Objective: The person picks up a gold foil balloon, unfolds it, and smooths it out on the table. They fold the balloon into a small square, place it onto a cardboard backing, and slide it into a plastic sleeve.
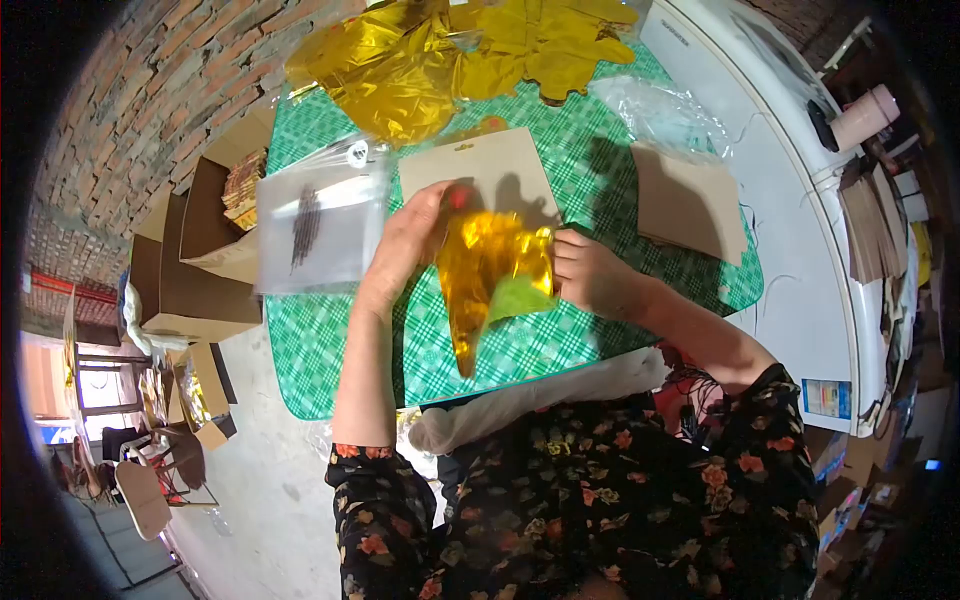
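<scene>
While the right grip (592, 272) pinches it, crinkled gold foil (482, 270) tapers.

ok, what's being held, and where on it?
Shiny, crumpled gold foil piece: right hand pinches its right edge; left hand is at its upper left, grip unclear.

Foil pile (395, 85) cut off @ top, card (490, 158) partly hid behind L hand (405, 240) & foil pc (485, 255), label (828, 398) txt illeg.
</scene>
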Available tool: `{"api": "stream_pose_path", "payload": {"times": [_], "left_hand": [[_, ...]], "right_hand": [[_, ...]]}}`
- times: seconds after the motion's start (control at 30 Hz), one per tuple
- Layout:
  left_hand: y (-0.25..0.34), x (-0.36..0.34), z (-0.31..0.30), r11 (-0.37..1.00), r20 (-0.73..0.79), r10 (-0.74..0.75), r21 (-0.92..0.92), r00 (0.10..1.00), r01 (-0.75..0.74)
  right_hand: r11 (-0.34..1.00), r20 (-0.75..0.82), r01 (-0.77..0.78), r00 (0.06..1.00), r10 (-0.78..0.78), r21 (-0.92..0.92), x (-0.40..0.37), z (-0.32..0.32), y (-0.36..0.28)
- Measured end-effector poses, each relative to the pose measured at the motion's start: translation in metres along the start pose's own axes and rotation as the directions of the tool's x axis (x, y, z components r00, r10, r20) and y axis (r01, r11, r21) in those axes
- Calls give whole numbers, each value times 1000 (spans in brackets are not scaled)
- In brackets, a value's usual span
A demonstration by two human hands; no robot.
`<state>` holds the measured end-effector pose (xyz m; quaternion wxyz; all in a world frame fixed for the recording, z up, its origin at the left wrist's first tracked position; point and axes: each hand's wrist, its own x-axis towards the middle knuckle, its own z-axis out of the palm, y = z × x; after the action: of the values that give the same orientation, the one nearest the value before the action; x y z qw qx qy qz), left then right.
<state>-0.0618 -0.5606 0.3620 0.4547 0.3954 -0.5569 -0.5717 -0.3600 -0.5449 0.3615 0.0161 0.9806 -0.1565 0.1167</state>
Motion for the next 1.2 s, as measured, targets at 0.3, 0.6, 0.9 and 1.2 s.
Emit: {"api": "stream_pose_path", "payload": {"times": [0.3,0.6,0.9,1.2], "left_hand": [[-11,-2,13,632,98,252,737,963,-240],[-10,-3,20,564,82,340,779,937,-273],[-4,-5,22,481,126,391,817,912,-318],[-7,-4,20,436,151,400,836,904,-333]], "right_hand": [[948,-311,-315,898,311,38,-1,-6,0],[921,-288,-390,883,370,-12,-7,5,-8],[940,-298,-337,894,336,49,-12,15,-4],[965,-279,-235,925,259,117,-15,10,-10]]}}
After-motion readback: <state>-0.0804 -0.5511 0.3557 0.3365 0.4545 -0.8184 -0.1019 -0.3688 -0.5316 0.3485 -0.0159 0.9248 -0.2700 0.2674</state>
